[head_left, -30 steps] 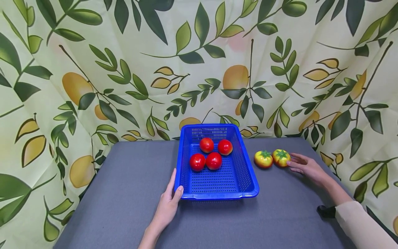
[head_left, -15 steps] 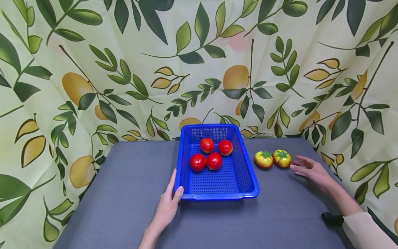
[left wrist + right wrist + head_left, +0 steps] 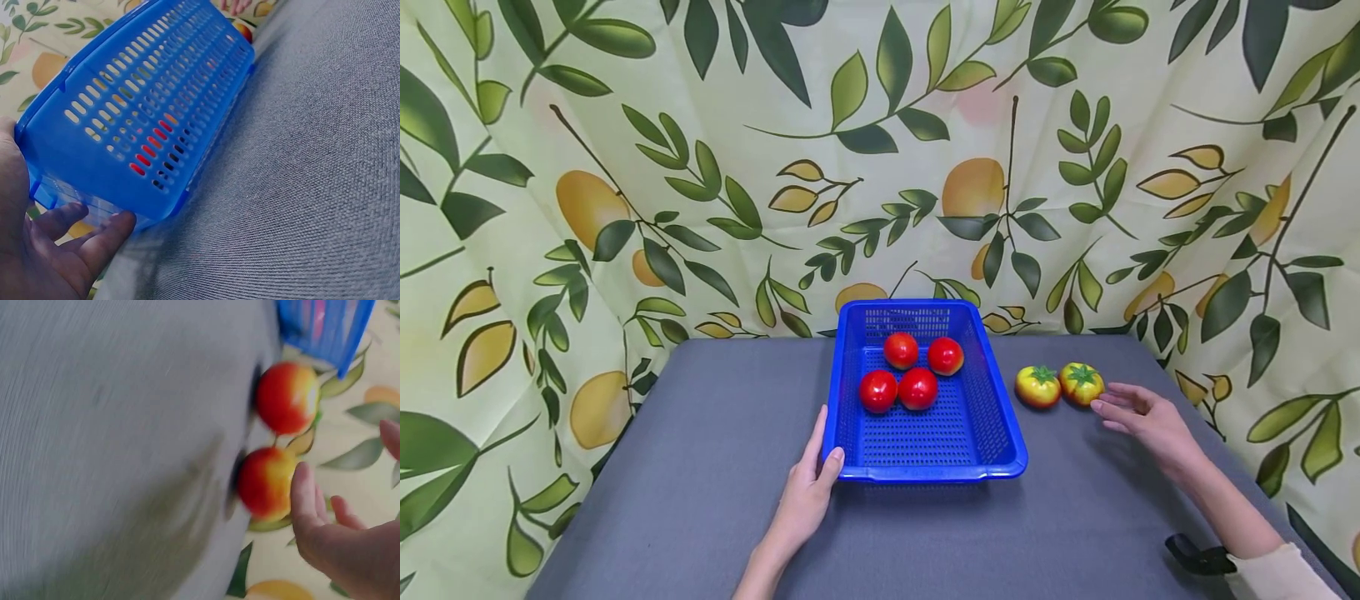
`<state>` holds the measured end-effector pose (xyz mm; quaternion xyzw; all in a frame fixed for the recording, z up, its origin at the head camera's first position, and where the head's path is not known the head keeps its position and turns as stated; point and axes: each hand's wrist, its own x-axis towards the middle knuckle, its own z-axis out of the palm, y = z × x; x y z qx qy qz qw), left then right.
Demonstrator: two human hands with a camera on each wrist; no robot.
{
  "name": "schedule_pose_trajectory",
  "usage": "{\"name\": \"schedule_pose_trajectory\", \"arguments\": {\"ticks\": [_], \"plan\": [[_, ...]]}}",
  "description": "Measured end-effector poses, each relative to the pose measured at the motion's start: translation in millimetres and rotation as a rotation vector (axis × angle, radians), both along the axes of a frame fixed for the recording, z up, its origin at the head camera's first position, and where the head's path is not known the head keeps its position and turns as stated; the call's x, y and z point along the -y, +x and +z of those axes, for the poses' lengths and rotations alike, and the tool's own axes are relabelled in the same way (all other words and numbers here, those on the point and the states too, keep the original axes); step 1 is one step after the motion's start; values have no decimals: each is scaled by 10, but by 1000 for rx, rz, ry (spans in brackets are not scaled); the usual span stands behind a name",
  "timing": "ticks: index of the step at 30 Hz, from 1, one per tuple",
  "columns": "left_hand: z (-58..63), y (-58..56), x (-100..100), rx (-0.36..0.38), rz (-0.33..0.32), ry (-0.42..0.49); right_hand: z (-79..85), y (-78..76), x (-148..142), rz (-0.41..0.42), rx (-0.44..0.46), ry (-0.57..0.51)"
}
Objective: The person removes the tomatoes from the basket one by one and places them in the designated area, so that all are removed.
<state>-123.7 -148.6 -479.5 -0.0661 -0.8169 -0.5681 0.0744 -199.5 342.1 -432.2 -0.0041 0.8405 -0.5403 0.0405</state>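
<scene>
My left hand grips the near left corner of a blue plastic basket, thumb on the rim and fingers along the outer wall. In the left wrist view, the fingers lie against its underside corner. Several shiny red tomatoes sit inside, toward the back. Two yellow-and-red tomatoes with green leafy tops stand side by side to the right of the basket, a left one and a right one. My right hand is at the right one's near right side, fingers loosely extended; contact is unclear.
A grey cloth covers the table. Behind it and along both sides hangs a leaf-and-fruit patterned curtain. A black strap is on the right wrist, by a cream sleeve.
My right hand first drew back from the right yellow-and-red tomato, then came in close to it again, a little lower. The left hand and basket stay in place.
</scene>
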Motion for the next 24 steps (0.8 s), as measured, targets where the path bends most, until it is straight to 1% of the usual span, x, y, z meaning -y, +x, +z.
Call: {"name": "schedule_pose_trajectory", "arguments": {"ticks": [2,6,11,16,20,22,24], "plan": [[-5,-6,-4,2,-2,-1,26,22,80,-9,6,-32],[-10,-11,-8,9,-7,1,92,56,241,-26,-6,-36],[-15,-7,-20,12,-6,2,182,126,478,-31,-94,1],[-13,1,-27,14,-8,8,289,202,786,1,-185,29],[-7,8,-20,12,4,6,434,195,1041,45,-240,25],[0,9,-14,10,7,6,517,174,1164,67,-251,5],[4,9,-8,10,1,5,599,157,1286,78,-239,-16]]}}
